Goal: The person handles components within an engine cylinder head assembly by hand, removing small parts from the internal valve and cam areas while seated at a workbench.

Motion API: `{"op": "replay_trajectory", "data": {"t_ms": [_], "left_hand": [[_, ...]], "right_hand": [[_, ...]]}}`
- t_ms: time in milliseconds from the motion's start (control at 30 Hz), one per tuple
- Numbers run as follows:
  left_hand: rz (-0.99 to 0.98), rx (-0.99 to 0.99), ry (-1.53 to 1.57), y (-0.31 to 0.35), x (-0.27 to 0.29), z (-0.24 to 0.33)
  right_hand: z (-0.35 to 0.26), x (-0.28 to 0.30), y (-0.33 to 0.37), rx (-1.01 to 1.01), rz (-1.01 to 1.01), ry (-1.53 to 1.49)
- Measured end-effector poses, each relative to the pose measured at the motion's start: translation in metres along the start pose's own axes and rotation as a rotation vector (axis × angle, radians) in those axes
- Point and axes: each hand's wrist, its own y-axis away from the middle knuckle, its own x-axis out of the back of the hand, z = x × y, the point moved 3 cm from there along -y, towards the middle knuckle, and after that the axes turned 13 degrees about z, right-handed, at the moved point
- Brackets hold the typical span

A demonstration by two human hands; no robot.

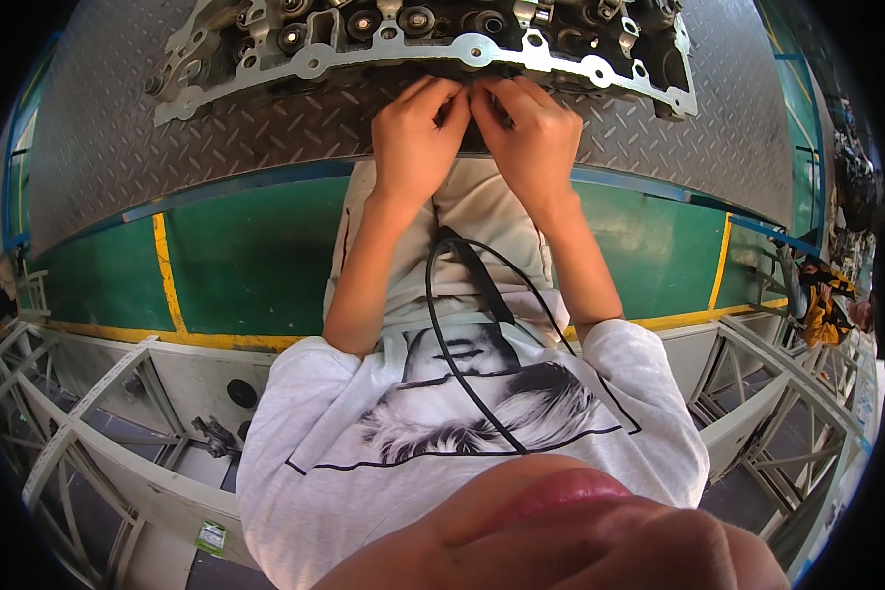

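Note:
A metal engine cylinder head [393,53] lies on the dark diamond-plate bench top [108,128], its pale machined rim toward me and round valve-spring seats showing behind it. Both hands meet at the middle of its near side, just under the rim. My left hand [418,133] is closed, thumb and fingertips pinched together. Close beside it, my right hand [533,133] is curled the same way, its fingertips nearly touching the left ones. Whatever the fingertips hold, if anything, is hidden by the fingers and the shadow below the rim.
A blue edge strip [265,179] borders the bench on my side. A black cable [438,339] hangs in a loop before my shirt. Grey metal frames [98,403] stand behind me on both sides, past the green floor [256,261]. At far right is a person in yellow and black [828,305].

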Motion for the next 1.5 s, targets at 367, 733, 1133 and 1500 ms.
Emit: {"op": "replay_trajectory", "data": {"t_ms": [367, 733, 1133, 1500], "left_hand": [[-0.006, 0.072, 0.046, 0.001, 0.001, -0.002], [-0.085, 0.123, 0.012, 0.017, 0.001, 0.009], [-0.064, 0.056, -0.096, 0.015, -0.002, 0.010], [-0.094, 0.049, -0.081, 0.013, -0.012, 0.020]], "right_hand": [[0.008, 0.014, 0.002, -0.110, 0.140, -0.105], [0.030, 0.016, 0.019, -0.462, 0.188, -0.255], [0.036, 0.018, 0.023, -0.274, 0.199, -0.279], [0.039, 0.031, 0.024, -0.220, 0.148, -0.219]]}}
